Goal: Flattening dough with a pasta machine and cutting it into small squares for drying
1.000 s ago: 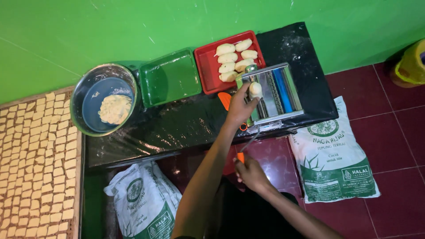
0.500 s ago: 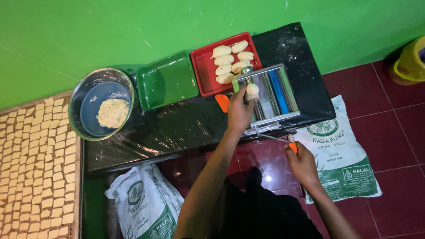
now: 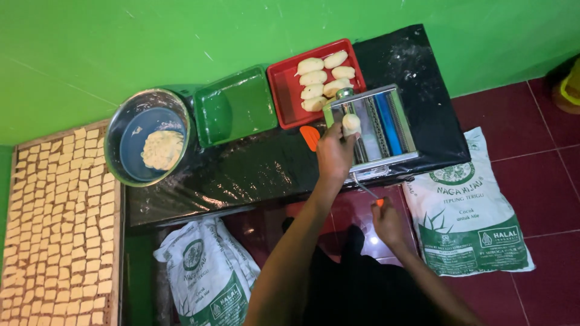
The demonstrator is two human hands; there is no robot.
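Left hand is pinching a lump of dough right on top of the pasta roller, holding it at the rollers. Right hand is down below the tabletop edge, closed around the orange-tipped crank handle that sticks out of the machine's front side.

The roller sits on a black plastic-covered tabletop, dusted with flour near the far corner. Just behind it there's a red tray with several oblong dough pieces lined up in it, touching each other. Beside that, to the left, a green tray, and further left a steel bowl with a blob of dough at the bottom. An orange scraper pokes out by the left wrist, partly hidden.

Far left, a wooden board is packed with small cut dough squares in rows. On the red tile floor there are two flour sacks: one lying flat just right of the person, the other under the tabletop on the left. Green wall behind everything.
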